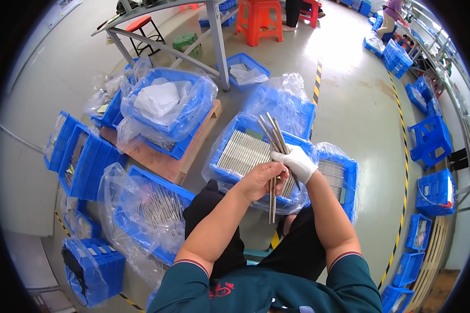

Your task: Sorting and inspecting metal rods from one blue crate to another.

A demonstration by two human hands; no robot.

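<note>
Several thin silvery metal rods [272, 130] are held in a fanned bundle in front of me. My right hand [298, 163], in a white glove, is closed around their middle. Just below it, my bare left hand [260, 181] is closed on the lower part of the rods, whose ends stick out beneath. Behind both hands is a blue bin lined with clear plastic, where more metal rods [240, 152] lie side by side in a row. Another lined bin [354, 182] with similar rods is right of my right hand.
At my left, a plastic-draped bin holds loose rods [162, 209]. Beyond it, stacked blue bins [197, 122] rest on a wooden pallet [180, 166]. A metal-legged table [218, 47] and an orange stool [259, 23] are farther off. More bins and a blue stool [430, 140] line the right.
</note>
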